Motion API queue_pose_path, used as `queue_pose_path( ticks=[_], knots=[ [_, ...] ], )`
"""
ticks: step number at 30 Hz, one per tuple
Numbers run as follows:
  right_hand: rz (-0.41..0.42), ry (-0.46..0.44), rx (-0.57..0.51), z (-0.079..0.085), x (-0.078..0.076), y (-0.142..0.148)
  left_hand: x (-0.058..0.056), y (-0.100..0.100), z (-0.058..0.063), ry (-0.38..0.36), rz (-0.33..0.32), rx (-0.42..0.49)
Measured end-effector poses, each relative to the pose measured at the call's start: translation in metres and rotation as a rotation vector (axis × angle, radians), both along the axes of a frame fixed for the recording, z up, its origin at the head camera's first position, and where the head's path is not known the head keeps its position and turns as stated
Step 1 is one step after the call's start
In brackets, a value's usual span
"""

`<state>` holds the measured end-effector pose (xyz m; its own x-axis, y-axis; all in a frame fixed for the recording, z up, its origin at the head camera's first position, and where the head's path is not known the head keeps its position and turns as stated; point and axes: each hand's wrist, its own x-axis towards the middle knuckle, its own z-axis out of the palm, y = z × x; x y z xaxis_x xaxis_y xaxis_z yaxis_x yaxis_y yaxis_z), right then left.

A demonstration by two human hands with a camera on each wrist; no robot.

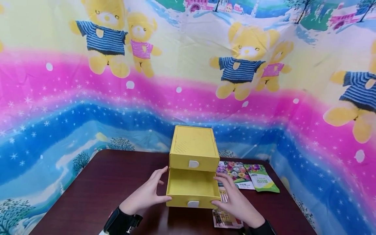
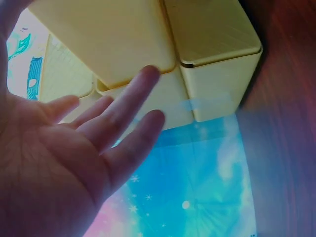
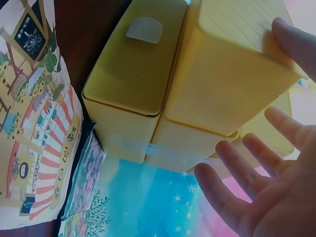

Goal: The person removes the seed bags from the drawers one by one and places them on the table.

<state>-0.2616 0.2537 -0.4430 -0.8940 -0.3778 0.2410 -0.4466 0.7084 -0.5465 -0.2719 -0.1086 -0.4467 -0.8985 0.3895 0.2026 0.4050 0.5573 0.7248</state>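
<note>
A yellow drawer unit [image 1: 194, 143] with white tab handles stands in front of me. Below its top drawer, another drawer [image 1: 179, 201] is pulled out and shows a bare inside. My left hand [image 1: 145, 195] is at that drawer's left side, thumb at the front corner, fingers extended toward the unit. Opposite it, my right hand [image 1: 237, 202] has its thumb at the right front edge. In the right wrist view that thumb [image 3: 291, 37] rests on the drawer front, while the other fingers spread apart beside the side wall. A closed drawer [image 3: 126, 64] lies beneath the pulled-out one.
Flower seed packets [image 1: 236, 174] and a green-white packet [image 1: 261, 179] lie right of the unit on the dark brown table [image 1: 129, 169]. A picture packet [image 1: 224, 219] lies near my right hand. A bear-printed cloth [image 1: 182, 58] hangs behind.
</note>
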Motion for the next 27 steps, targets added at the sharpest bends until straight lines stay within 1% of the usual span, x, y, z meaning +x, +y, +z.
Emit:
queue_pose_path(
  ticks=[7,15,18,23,27],
  knots=[
    [-0.073,0.002,0.001,-0.002,-0.008,0.0,-0.007,0.005,-0.008,0.061,0.077,0.03],
    [-0.122,0.022,0.013,-0.004,-0.019,-0.003,-0.016,0.009,-0.013,0.152,0.139,0.053],
    [-0.143,0.033,0.012,-0.004,-0.024,-0.005,-0.02,0.012,-0.015,0.149,0.159,0.077],
    [-0.187,0.036,-0.029,-0.005,-0.03,-0.008,-0.028,0.015,-0.016,0.126,0.186,0.102],
    [-0.211,0.041,-0.027,-0.005,-0.039,-0.01,-0.036,0.017,-0.015,0.136,0.198,0.105]
  ],
)
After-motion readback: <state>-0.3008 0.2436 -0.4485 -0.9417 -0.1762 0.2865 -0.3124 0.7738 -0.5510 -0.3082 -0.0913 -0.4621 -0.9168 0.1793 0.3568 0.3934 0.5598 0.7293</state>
